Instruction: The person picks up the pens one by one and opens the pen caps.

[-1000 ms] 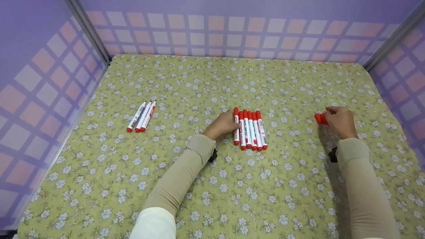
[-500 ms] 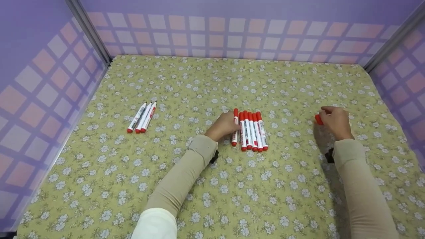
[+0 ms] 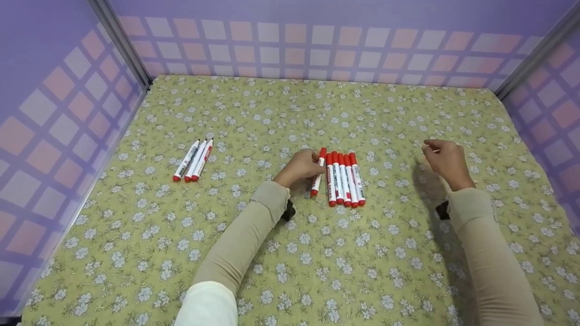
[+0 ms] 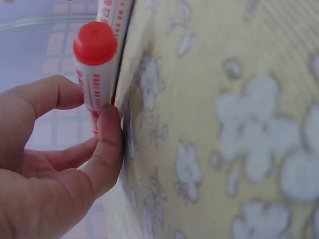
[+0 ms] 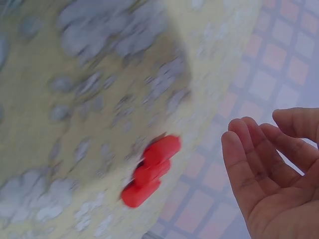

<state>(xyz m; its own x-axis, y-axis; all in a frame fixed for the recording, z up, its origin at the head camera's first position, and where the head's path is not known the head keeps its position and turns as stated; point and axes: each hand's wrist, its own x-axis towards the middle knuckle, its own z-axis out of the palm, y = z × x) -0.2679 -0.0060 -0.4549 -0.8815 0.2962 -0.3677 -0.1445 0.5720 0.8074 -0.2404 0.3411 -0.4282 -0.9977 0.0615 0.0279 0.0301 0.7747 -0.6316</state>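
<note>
My left hand (image 3: pixel 301 167) pinches a white marker (image 3: pixel 320 172) with a red cap. In the left wrist view the marker (image 4: pixel 94 74) sits between thumb and fingers, close beside another one. Right of it in the head view, several capped markers (image 3: pixel 345 181) lie side by side. With nothing in its loosely bent fingers, my right hand (image 3: pixel 447 164) hovers over the cloth on the right. Three red caps (image 5: pixel 151 172) lie together on the cloth in the right wrist view, apart from that hand. The head view hides them.
Three uncapped markers (image 3: pixel 194 160) lie on the left, their dark tips pointing away from me. A floral yellow-green cloth (image 3: pixel 253 113) covers the table. Purple checked panels (image 3: pixel 294 40) enclose the back and sides.
The marker in my left hand has shifted slightly left and tilted, away from the row. My right hand has left the red caps, moving left and slightly up, and now covers them.
</note>
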